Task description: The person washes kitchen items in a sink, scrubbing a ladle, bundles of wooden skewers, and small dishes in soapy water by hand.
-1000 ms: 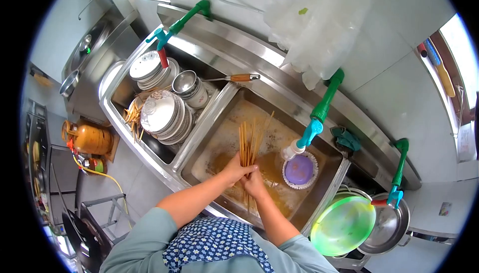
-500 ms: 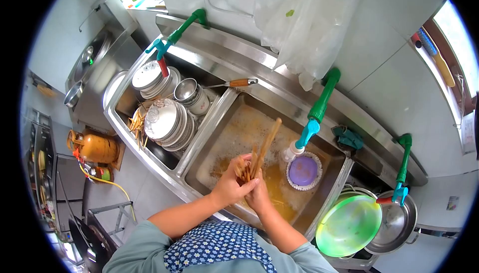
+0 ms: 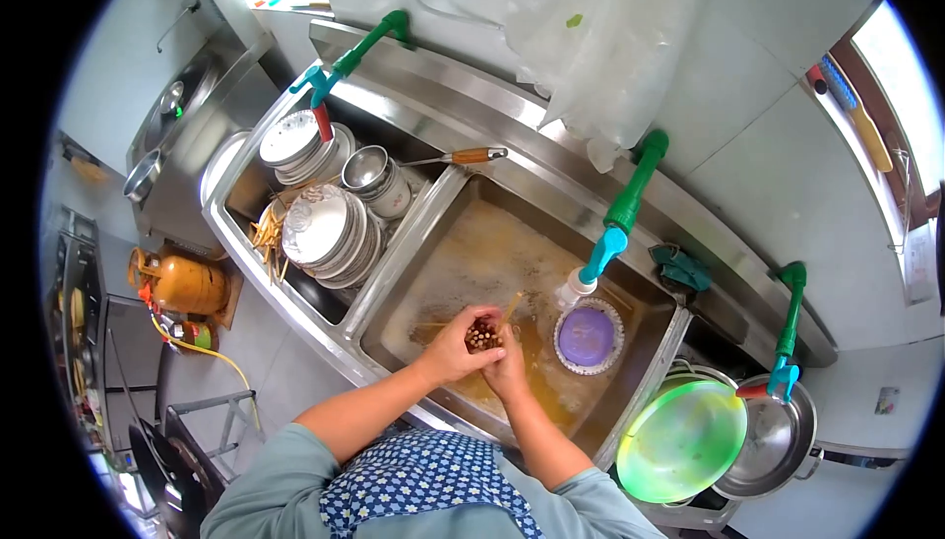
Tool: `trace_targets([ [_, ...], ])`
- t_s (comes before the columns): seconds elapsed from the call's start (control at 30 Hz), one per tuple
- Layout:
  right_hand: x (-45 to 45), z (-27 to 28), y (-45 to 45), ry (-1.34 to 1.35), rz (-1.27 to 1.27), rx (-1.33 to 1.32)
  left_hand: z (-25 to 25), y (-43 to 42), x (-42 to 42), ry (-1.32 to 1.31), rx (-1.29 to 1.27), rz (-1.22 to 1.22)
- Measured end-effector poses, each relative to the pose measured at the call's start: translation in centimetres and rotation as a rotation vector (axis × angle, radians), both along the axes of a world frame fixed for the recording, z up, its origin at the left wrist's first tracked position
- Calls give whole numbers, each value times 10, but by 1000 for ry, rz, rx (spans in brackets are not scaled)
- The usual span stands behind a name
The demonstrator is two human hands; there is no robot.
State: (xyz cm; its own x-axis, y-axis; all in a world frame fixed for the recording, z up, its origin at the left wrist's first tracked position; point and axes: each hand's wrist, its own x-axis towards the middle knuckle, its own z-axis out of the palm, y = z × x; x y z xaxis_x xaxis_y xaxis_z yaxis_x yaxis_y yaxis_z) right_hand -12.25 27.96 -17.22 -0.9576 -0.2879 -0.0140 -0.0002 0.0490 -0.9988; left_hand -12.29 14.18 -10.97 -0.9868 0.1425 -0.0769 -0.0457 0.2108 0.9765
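Note:
Both of my hands are wrapped round a bundle of wooden chopsticks (image 3: 482,335) above the middle sink basin (image 3: 379,327). My left hand (image 3: 449,351) closes on the bundle from the left, its thumb lying across the front. My right hand (image 3: 507,370) grips from the right and below. The chopstick ends face up toward me in a cluster, and one stick leans out past the rest. Murky, foamy water (image 3: 492,244) fills the basin beneath. To the right of my hands sits a purple round thing (image 3: 588,335) in a white scalloped-rim dish.
Left basin: stacked plates (image 3: 315,224), metal bowls (image 3: 366,167), loose chopsticks (image 3: 268,234) and a wooden-handled tool (image 3: 477,156). A green tap (image 3: 622,209) overhangs the middle basin. At right are a green plastic basin (image 3: 679,441) and a steel pot (image 3: 778,441).
The chopsticks pointed up and to the right, with long sticks rising above my hands; now they are gathered with their ends facing me. My hands stay in about the same place.

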Motion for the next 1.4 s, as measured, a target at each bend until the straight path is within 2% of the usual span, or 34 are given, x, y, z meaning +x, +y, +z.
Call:
trace_targets([
  [0.13,3,4,8,159,28,46,-2,-2,5,64,-14,-26],
  [0.2,5,7,9,352,-1,125,-3,-3,6,181,12,-75],
  [0.33,20,-13,10,223,14,-28,3,-1,15,135,33,-78],
  [0.4,20,-15,16,260,110,147,3,0,19,26,61,-19],
  [0.53,13,-35,12,231,98,101,-1,5,23,37,123,-7],
  [0.63,8,-39,10,269,77,146,-4,10,20,-47,17,-86],
  [0.7,2,-29,14,-7,261,93,2,15,11,-38,61,-18],
  [0.8,4,-36,16,137,202,105,20,16,2,-28,145,-34],
  [0.83,2,-27,19,111,182,97,10,17,3,-29,144,-29],
  [0.9,4,-71,15,58,216,75,-23,19,-1,-287,328,120],
  [0.93,-6,-72,12,11,247,58,-30,18,-10,-270,329,118],
  [0.97,-8,-73,13,135,222,253,-37,16,-16,-270,241,146],
  [1.0,-7,-65,17,115,219,251,-44,15,-8,-298,153,173],
  [1.07,-21,-40,23,-182,414,282,-45,12,-7,-363,222,176],
  [1.1,-19,-32,22,-66,257,314,-43,8,-17,-393,288,182],
  [1.13,-25,-25,24,-53,265,310,-42,5,-24,-380,285,192],
  [1.2,-29,-15,35,-189,394,222,-40,5,-25,-550,360,195],
  [1.33,-36,-17,48,-376,447,23,-33,4,-27,-558,419,154],
  [1.4,-40,-6,54,-580,480,-83,-28,1,-26,-620,466,194],
])
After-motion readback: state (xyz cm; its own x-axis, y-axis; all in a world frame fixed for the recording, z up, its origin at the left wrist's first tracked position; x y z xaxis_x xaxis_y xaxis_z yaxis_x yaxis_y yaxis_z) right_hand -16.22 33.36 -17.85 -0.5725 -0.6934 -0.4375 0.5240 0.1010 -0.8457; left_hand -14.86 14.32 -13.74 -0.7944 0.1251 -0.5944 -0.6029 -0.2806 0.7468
